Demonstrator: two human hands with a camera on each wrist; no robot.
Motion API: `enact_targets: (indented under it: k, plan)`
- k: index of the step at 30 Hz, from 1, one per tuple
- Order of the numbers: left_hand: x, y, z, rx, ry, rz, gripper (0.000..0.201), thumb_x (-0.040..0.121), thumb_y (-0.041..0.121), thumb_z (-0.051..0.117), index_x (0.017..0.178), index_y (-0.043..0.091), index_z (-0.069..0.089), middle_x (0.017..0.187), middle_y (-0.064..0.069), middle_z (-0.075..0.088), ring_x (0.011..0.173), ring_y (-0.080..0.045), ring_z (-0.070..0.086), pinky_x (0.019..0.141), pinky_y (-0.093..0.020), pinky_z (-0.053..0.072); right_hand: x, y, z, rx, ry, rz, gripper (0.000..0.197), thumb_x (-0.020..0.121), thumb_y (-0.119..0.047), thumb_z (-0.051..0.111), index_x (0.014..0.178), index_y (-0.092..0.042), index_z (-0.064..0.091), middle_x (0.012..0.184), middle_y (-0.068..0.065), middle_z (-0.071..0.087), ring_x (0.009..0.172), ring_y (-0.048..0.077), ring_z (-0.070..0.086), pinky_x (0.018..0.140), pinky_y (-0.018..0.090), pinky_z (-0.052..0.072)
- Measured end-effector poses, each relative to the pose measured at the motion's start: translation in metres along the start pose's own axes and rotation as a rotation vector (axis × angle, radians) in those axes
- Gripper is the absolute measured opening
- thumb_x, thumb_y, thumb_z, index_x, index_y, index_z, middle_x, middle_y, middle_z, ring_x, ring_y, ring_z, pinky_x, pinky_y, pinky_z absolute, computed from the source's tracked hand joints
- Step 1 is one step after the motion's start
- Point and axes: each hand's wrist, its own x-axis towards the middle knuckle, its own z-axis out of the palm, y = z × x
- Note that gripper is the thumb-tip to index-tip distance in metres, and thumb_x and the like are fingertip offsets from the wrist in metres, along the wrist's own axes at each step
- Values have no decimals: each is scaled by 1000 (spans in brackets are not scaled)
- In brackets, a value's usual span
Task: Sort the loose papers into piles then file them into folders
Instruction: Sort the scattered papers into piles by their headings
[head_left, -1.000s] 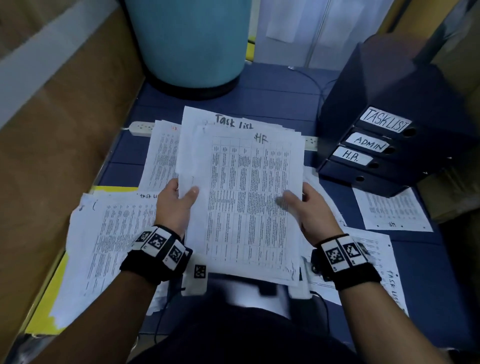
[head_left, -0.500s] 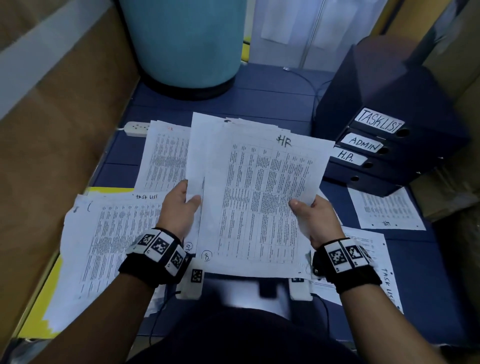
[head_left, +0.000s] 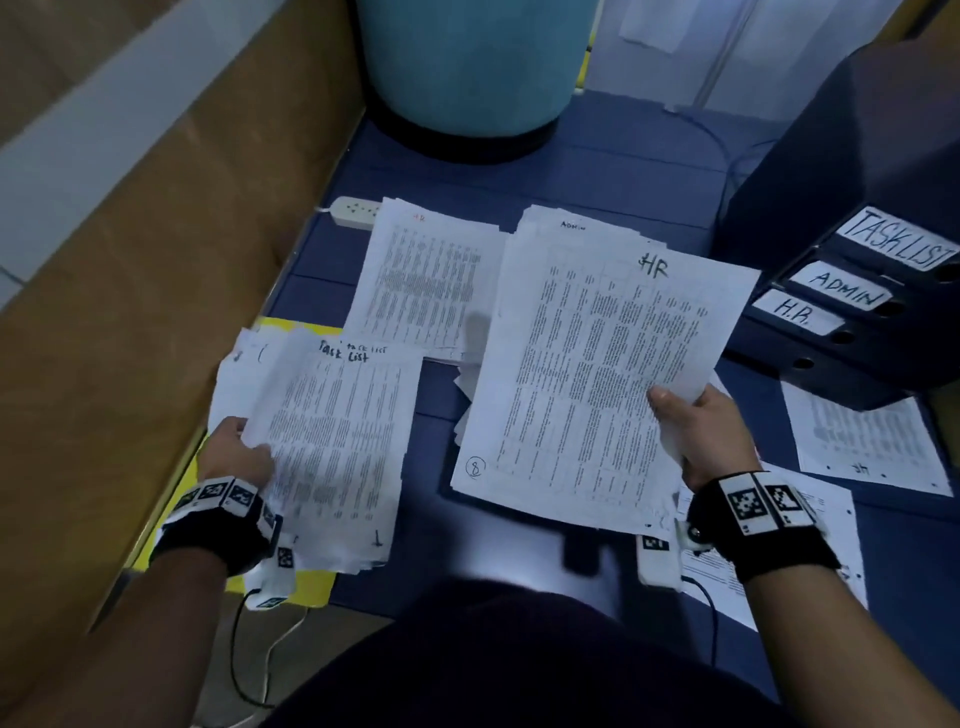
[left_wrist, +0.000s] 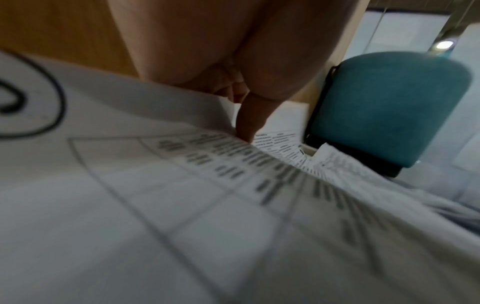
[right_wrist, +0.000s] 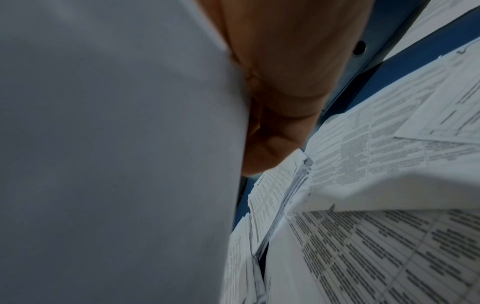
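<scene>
My left hand (head_left: 243, 448) pinches the left edge of a printed sheet headed "Task List" (head_left: 332, 441), low over the Task List pile (head_left: 234, 384) on a yellow folder (head_left: 306, 584). In the left wrist view that sheet (left_wrist: 182, 205) fills the frame under my thumb. My right hand (head_left: 685, 422) grips the right edge of a sheet marked "HR" (head_left: 597, 384), tilted above the floor; its blank underside (right_wrist: 116, 144) shows in the right wrist view. Behind lie an HR pile (head_left: 426, 280) and an Admin pile (head_left: 571, 228). Dark binders labelled TASKLIST, ADMIN and H.R. (head_left: 857, 291) are stacked at the right.
More printed sheets lie on the blue floor at the right (head_left: 862, 441) and under my right wrist (head_left: 727, 577). A teal seat (head_left: 467, 62) stands at the back, a white power strip (head_left: 356, 210) beside the piles, and a wooden panel (head_left: 130, 260) runs along the left.
The stack held in both hands has split. My left hand carried the Task List sheet left and down onto its pile, while my right hand kept the HR sheet and swung it right.
</scene>
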Motion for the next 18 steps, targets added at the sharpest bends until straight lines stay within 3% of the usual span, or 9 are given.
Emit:
enact_targets:
  k: [3,6,8,10,12,14,16,18]
  plan:
    - [5,-18,-1,7,21,-27,33,85,-2,54,118,-4,52,110,-30,58,97,-43,56,80,-45,44,-1,-1,13,6,-32,-4,22,96,1,53,100,-18,64,99,-5,69,83,2,70,75,22,55]
    - [9,-8,3,103,30,-85,57,83,2,59,137,9,41,135,-24,46,123,-43,44,97,-53,38,0,-4,19,28,-58,-2,23,96,2,52,98,-18,64,97,-6,69,78,0,70,66,16,54]
    - [1,16,5,125,120,-103,67,81,9,64,141,21,37,145,-14,35,132,-37,33,103,-57,31,0,-7,21,50,-62,-1,23,97,2,51,100,-16,63,96,-6,68,76,-2,70,61,12,52]
    - [-9,45,10,-2,123,49,65,83,11,64,141,20,37,144,-10,38,132,-32,35,103,-54,33,0,-11,22,59,-64,-1,25,96,3,50,99,-17,63,96,-7,68,80,-1,70,61,12,52]
    - [-23,80,16,-264,-48,257,50,87,12,63,134,13,45,133,-10,50,121,-27,48,98,-40,42,0,-14,25,61,-67,-2,25,96,4,51,100,-17,64,103,-2,69,97,9,69,72,19,56]
    - [-44,118,21,-476,-276,346,34,91,12,59,124,16,51,117,-5,59,104,-20,56,84,-30,48,0,-17,26,76,-71,7,23,95,3,51,105,-13,65,114,8,69,107,23,66,88,35,55]
    - [-63,150,28,-591,-460,373,23,94,12,55,116,19,53,104,-1,64,88,-12,60,76,-31,51,-1,-19,25,79,-63,16,22,95,3,51,105,-11,66,108,6,71,100,21,70,87,37,55]
    - [-80,171,38,-672,-598,377,21,96,9,51,115,17,56,95,2,67,73,-5,61,69,-29,51,-1,-21,23,86,-54,11,21,95,5,50,105,-8,65,100,1,72,88,12,72,75,28,57]
